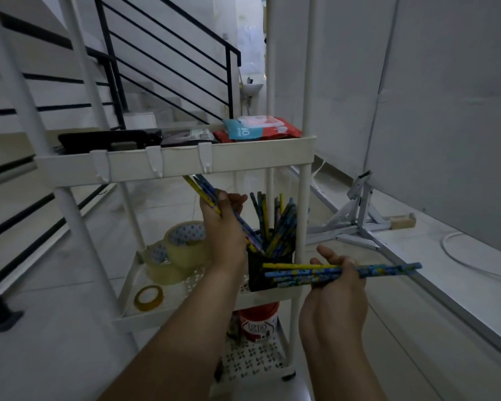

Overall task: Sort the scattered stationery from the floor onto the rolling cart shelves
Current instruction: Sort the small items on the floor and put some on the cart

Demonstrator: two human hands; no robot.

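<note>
Your left hand [224, 227] grips a small bunch of pencils [206, 192], fingers curled round them, their lower tips angled down into the black pencil cup [268, 270] on the middle shelf [145, 319] of the white rolling cart [305, 198]. That cup already stands full of pencils, points up. Your right hand [337, 280] holds a second bunch of pencils [388, 270] lying level, just in front of the cup, thumb raised and fingers wrapped beneath. Beside the cup sit clear tape rolls [180, 250] and a smaller yellow tape roll [149, 298]. A red packet [261, 128] lies on the top shelf [185, 162]; a red-and-white tub [259, 322] stands on the bottom shelf.
</note>
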